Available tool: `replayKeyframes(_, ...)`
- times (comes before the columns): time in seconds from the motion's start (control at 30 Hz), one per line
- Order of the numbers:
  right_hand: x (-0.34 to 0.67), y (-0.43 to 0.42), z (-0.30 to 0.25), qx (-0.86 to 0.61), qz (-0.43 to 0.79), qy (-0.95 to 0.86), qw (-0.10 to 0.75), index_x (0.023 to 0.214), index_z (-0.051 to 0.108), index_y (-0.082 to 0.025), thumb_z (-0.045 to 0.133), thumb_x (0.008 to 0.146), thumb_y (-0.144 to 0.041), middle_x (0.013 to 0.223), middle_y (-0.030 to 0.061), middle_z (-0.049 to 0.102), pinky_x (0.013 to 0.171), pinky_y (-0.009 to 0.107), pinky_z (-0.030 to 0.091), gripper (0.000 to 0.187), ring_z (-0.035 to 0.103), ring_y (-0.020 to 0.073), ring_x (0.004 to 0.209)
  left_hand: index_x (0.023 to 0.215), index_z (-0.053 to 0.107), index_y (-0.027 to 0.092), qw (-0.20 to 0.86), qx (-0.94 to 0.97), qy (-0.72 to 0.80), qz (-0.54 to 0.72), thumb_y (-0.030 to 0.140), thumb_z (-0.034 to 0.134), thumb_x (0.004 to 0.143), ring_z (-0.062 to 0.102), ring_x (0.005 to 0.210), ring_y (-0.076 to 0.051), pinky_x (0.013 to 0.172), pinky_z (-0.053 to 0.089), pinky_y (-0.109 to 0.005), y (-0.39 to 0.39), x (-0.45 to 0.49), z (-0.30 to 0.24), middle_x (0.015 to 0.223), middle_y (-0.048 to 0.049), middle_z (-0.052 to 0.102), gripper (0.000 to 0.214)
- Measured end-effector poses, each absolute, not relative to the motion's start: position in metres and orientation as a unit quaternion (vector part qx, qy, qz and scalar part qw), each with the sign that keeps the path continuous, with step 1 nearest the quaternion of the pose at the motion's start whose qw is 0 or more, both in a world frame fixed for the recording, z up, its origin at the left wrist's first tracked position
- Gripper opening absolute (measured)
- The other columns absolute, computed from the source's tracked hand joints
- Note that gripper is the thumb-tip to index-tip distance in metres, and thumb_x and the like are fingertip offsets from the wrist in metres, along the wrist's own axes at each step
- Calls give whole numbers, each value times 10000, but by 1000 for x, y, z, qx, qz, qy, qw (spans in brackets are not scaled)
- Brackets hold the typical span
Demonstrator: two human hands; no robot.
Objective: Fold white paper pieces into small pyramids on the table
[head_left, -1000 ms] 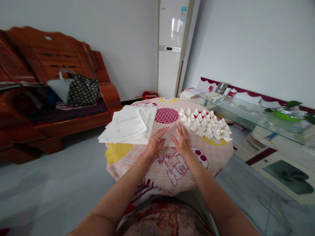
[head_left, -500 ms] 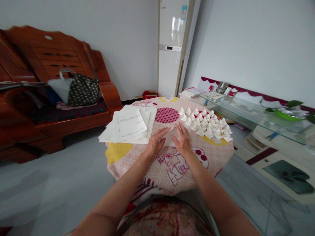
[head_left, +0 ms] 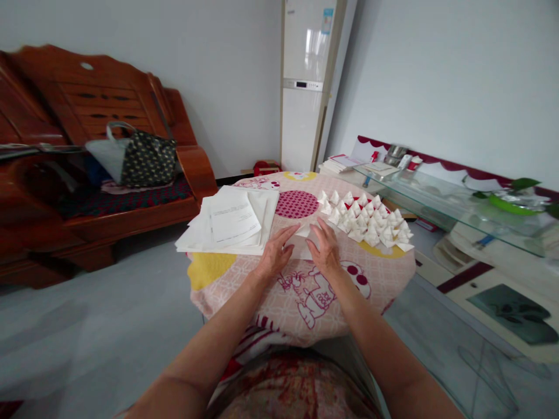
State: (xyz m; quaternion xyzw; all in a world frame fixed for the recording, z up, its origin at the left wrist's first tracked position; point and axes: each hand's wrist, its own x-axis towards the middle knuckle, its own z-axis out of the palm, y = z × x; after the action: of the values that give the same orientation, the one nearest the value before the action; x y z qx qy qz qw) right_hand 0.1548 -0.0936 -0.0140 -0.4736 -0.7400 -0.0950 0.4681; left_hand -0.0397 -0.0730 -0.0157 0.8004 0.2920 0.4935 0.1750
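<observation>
A sheet of white paper (head_left: 301, 247) lies on the round table in front of me, partly covered by my hands. My left hand (head_left: 278, 250) rests on its left side with the fingers stretched out. On the right side my right hand (head_left: 324, 245) has its fingers spread, the tips near the far edge. Neither hand is wrapped round anything. To the right stand several small folded white paper pieces (head_left: 371, 221) with pointed tops, set close together. Left of my hands is a loose stack of white paper (head_left: 233, 224), with printed text on the top sheet.
A pink patterned cloth (head_left: 262, 302) covers the table. Along the right wall runs a glass-topped cabinet (head_left: 463, 209) with papers, cups and a green bowl. A wooden sofa (head_left: 183, 169) with a dotted bag (head_left: 148, 160) stands to the left. A tall white cabinet-like appliance (head_left: 302, 116) is behind.
My right hand has shifted slightly to the right, away from the left hand, and more of the paper shows between them. My left hand has barely moved.
</observation>
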Motion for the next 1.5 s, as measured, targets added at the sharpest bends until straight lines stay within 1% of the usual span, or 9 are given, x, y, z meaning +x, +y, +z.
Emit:
replayKeyframes(0.17, 156, -95, -10, -451, -105, -741, 486, 1113, 711, -211, 486, 839, -56, 1392, 140, 603, 1074, 544, 475, 387, 556, 302, 1280, 1538, 456, 224, 208, 791, 297, 493, 135, 584, 883, 621, 1178, -234, 972, 539, -381, -77, -40, -14, 1445, -112, 600, 674)
replayKeyframes(0.3, 157, -101, 8, -435, -99, -725, 525, 948, 723, -211, 526, 842, -101, 1271, 132, 664, 1037, 509, 490, 250, 599, 290, 1184, 1582, 377, 245, 280, 749, 299, 521, 390, 641, 934, 604, 1180, -254, 922, 532, -368, -79, -43, -3, 1556, -148, 496, 715)
replayKeyframes(0.43, 165, -102, 29, -443, 24, -696, 565, 823, 685, -211, 609, 868, -291, 944, 72, 707, 901, 412, 535, 120, 646, 251, 941, 1498, 510, 246, 387, 685, 286, 548, 580, 336, 1032, 595, 1218, -258, 946, 535, -391, -69, -48, 13, 1596, -132, 447, 600)
replayKeyframes(0.57, 176, -96, 38, -492, 220, -620, 571, 630, 554, -220, 655, 823, -351, 583, -33, 495, 577, 279, 438, 254, 493, 153, 595, 1236, 718, 214, 420, 688, 266, 529, 635, 187, 1030, 451, 1429, -304, 1092, 470, -482, -59, -53, 25, 1625, -86, 410, 708)
replayKeyframes(0.73, 179, -95, 55, -461, 373, -508, 625, 726, 658, -205, 753, 703, -362, 620, -21, 600, 552, 272, 430, 185, 530, 152, 579, 1149, 752, 225, 361, 752, 227, 503, 661, 434, 977, 448, 1441, -311, 1206, 338, -524, -64, -59, 50, 1523, -103, 540, 567)
replayKeyframes(0.87, 179, -97, 71, -443, 396, -470, 653, 818, 708, -197, 777, 665, -346, 654, -8, 669, 599, 300, 487, 224, 597, 177, 603, 916, 740, 176, 388, 733, 218, 515, 493, 782, 811, 644, 1166, -265, 1009, 515, -402, -67, -59, 67, 1246, -106, 710, 336)
replayKeyframes(1.03, 188, -100, 61, -479, 407, -470, 619, 746, 682, -195, 799, 627, -360, 624, -12, 672, 534, 276, 442, 235, 575, 166, 554, 726, 631, 142, 528, 655, 295, 453, 480, 812, 740, 549, 544, -100, 500, 428, -213, -57, -72, 68, 649, 8, 634, 384)
replayKeyframes(1.3, 202, -110, 33, -492, 487, -469, 549, 763, 725, -174, 848, 562, -391, 647, 13, 710, 516, 280, 423, 319, 577, 168, 519, 823, 751, 153, 427, 806, 309, 268, 401, 775, 755, 609, 696, -133, 630, 456, -226, -36, -94, 65, 760, -16, 711, 258)
replayKeyframes(1.5, 204, -111, 26, -497, 485, -486, 530, 751, 714, -184, 837, 599, -412, 647, 15, 709, 506, 281, 416, 301, 581, 174, 510, 784, 688, 141, 449, 789, 272, 320, 432, 699, 832, 528, 642, -110, 600, 407, -231, -38, -69, 59, 702, -1, 628, 295)
